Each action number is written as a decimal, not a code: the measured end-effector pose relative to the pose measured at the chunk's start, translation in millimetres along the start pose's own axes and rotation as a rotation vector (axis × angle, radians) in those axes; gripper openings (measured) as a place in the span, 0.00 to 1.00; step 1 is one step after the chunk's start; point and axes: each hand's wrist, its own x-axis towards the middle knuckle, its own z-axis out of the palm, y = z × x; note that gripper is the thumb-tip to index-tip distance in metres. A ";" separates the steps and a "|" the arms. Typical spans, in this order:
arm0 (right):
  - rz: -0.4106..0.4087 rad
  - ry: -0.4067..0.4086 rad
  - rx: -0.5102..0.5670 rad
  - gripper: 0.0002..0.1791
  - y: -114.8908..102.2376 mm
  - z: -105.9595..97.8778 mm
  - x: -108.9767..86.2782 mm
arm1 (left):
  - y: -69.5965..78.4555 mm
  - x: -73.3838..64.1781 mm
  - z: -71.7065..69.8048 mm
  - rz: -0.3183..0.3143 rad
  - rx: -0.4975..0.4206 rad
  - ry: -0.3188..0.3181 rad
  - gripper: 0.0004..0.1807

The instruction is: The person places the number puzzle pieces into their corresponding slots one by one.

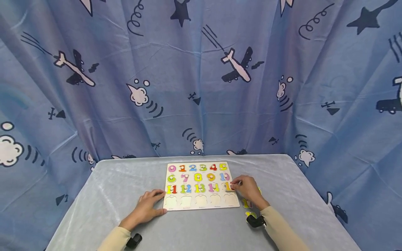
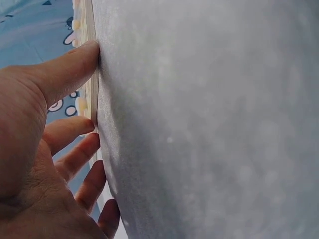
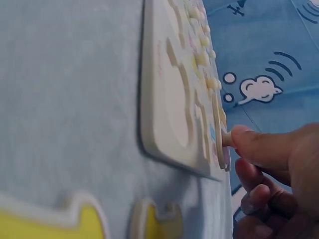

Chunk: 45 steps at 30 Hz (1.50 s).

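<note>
A pale wooden number puzzle board (image 1: 193,201) lies on the table, its upper rows filled with knobbed number pieces and its bottom row showing bare recesses. My right hand (image 1: 249,190) pinches the knob of a two-digit number piece (image 1: 227,186) at the right end of the third row. Its first digit is a yellowish 1; fingers partly cover the second. From the right wrist view, that piece (image 3: 219,132) stands tilted at the board's surface. My left hand (image 1: 146,205) rests with extended fingers and thumb against the board's left edge (image 2: 93,94), holding no piece.
Loose number pieces lie right of the board: one (image 1: 247,203) beneath the right forearm, another (image 1: 250,214) nearer the wrist camera, and a third (image 1: 259,190) mostly behind the hand. Grey cloth covers the table (image 1: 201,230). A blue patterned curtain (image 1: 201,122) hangs behind.
</note>
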 end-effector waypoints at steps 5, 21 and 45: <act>-0.022 -0.004 0.002 0.04 -0.8 8.6 0.4 | 0.5 -0.1 1.7 -0.007 -0.008 -0.019 0.37; -0.015 0.006 -0.015 0.03 -0.9 13.6 0.6 | 1.5 0.9 3.8 -0.003 -0.005 -0.009 0.37; -0.012 0.021 -0.050 0.09 54.3 -55.7 -9.2 | 0.5 -0.4 -3.6 0.032 -0.004 0.000 0.37</act>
